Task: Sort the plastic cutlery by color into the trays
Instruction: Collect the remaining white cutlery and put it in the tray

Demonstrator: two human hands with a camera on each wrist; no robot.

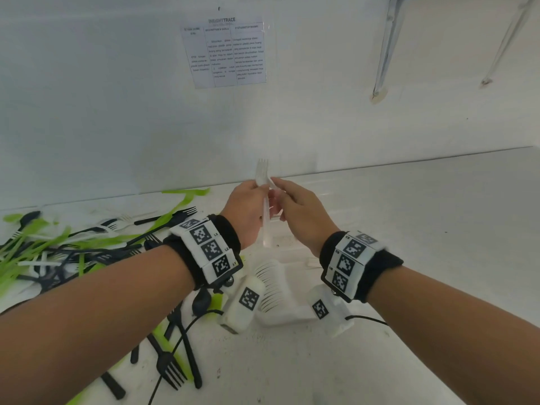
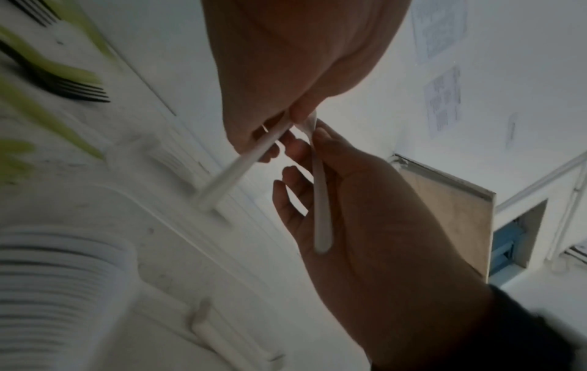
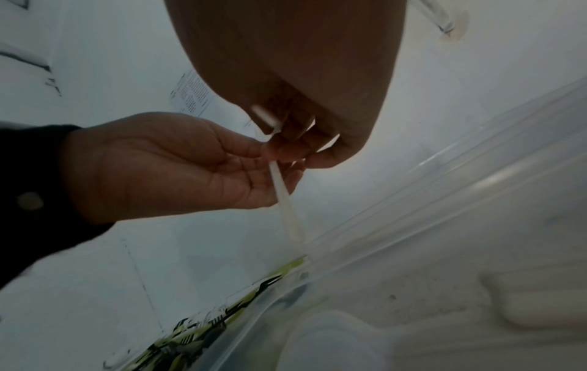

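Both grips pinched white cutlery above the surface (image 1: 380, 361): left hand (image 1: 244, 213) a white fork (image 1: 262, 173), right hand (image 1: 301, 213) another white piece (image 2: 320, 198), probably gathering one color together.

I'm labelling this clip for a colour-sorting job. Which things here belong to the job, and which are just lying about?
Belongs to the job:
- left hand pinching a white fork
- right hand holding a second white piece
- mixed cutlery pile, green, black and white
- clear tray

Just lying about:
- printed sheet on the wall
- stack of white cups
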